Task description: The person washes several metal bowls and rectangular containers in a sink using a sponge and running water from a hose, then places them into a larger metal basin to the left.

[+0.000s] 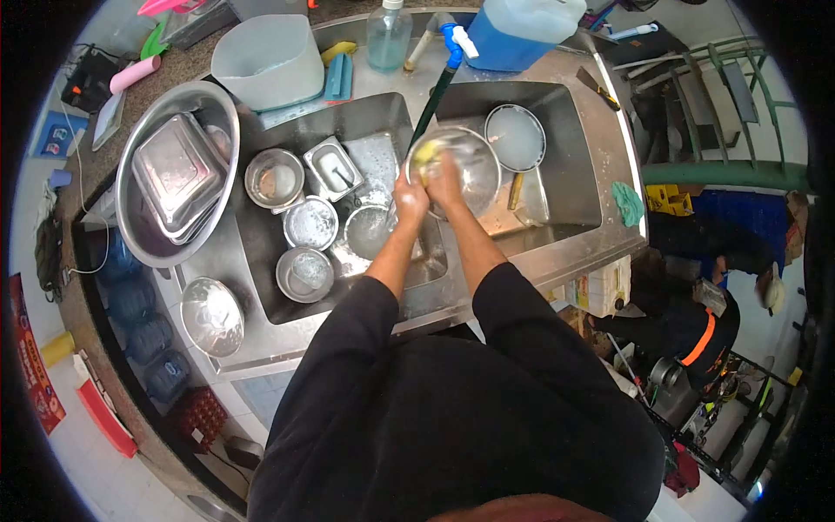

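Observation:
My left hand (411, 201) grips the near-left rim of a shiny metal bowl (481, 175), tilted above the divider between two sink basins. Inside the bowl, my right hand (445, 181) presses a yellow sponge (427, 154); both are blurred. Behind the bowl's left side runs a dark green hose (436, 98) from a blue tap with a white lever (464, 42). In the right basin stands a round container of cloudy water (515, 138), with a yellowish handle (515, 190) below it. Several metal pots, among them a round pot (274, 177), and a rectangular steel pan (333, 168) sit in the left basin (261, 274).
A large metal basin (127, 189) holds stacked steel pans at left; an upturned bowl (212, 318) lies below it. Behind stand a plastic tub (267, 59), a soap bottle (389, 39) and a blue-liquid jug (515, 36). A knife (598, 89) and green cloth (627, 203) lie right. Another person (711, 339) bends nearby.

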A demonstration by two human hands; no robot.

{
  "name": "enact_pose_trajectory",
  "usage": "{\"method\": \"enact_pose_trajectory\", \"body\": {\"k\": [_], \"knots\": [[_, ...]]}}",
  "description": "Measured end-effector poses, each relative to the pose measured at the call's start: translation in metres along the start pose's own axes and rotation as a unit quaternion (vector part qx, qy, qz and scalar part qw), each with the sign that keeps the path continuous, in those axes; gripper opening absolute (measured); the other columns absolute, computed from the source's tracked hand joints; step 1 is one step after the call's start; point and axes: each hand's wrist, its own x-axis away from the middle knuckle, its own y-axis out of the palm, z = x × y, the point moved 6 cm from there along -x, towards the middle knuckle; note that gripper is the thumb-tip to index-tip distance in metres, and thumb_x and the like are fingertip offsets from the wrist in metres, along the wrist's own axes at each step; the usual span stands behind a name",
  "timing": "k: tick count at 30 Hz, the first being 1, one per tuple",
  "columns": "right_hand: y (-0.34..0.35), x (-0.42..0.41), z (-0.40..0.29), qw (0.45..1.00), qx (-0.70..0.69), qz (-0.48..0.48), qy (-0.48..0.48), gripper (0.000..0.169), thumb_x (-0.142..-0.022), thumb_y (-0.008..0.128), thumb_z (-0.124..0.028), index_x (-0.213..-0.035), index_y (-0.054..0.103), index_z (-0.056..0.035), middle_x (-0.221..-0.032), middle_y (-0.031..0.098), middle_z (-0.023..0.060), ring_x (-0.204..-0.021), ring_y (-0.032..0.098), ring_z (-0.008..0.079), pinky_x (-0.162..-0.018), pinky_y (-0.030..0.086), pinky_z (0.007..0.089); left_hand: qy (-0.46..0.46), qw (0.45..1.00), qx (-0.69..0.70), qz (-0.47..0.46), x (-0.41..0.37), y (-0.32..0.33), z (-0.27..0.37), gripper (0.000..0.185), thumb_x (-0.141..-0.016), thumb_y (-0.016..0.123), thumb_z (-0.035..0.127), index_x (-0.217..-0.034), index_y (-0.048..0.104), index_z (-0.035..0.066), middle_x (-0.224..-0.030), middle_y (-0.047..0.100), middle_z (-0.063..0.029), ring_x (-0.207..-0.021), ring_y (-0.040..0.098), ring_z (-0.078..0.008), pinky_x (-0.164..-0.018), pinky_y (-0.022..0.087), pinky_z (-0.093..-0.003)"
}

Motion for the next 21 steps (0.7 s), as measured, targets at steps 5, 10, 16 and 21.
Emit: {"method": "enact_pose_trajectory", "body": {"k": [5,10,16,21], "knots": [[0.002,0.021,-0.038,0.918,-0.147,-0.367,0.031,0.042,-0.076,0.062,-0.012,-0.116,0.055,0.0,-0.112,0.059,0.0225,-0.11,0.055,0.0305,-0.095,0.041,0.037,-0.149,0.948,0.277,-0.053,-0.026,-0.014,0.007,0.029,-0.089,0.05,0.005,-0.116,0.061,0.0,-0.1,0.066,-0.0064,-0.084,0.06,-0.0148,-0.076,0.048,-0.0276],[-0.006,0.01,-0.006,0.982,-0.161,-0.047,0.084,0.037,-0.073,0.061,-0.013,-0.108,0.056,-0.0012,-0.107,0.058,0.0229,-0.101,0.055,0.0409,-0.084,0.043,0.0449,-0.158,0.947,0.249,-0.129,-0.016,0.019,-0.002,0.03,-0.093,0.052,0.014,-0.119,0.058,0.001,-0.102,0.064,-0.0075,-0.091,0.059,-0.0158,-0.083,0.047,-0.028],[-0.006,0.032,0.011,0.93,0.065,-0.315,-0.176,0.036,-0.072,0.064,-0.018,-0.102,0.057,-0.0007,-0.105,0.057,0.0219,-0.1,0.055,0.0389,-0.084,0.042,0.047,0.054,0.977,-0.049,-0.202,-0.043,-0.003,0.011,0.041,-0.078,0.054,0.006,-0.117,0.056,-0.003,-0.107,0.064,-0.0217,-0.096,0.063,-0.028,-0.087,0.047,-0.0339],[-0.088,-0.006,-0.037,0.8,0.426,-0.088,-0.414,0.024,-0.078,0.059,-0.017,-0.1,0.06,-0.0093,-0.102,0.061,0.0112,-0.093,0.06,0.0256,-0.083,0.043,0.0351,0.22,0.952,-0.119,-0.174,-0.023,0.009,0.027,0.04,-0.073,0.054,0.002,-0.113,0.059,0.001,-0.094,0.064,-0.0264,-0.094,0.061,-0.0413,-0.083,0.049,-0.0411]]}}
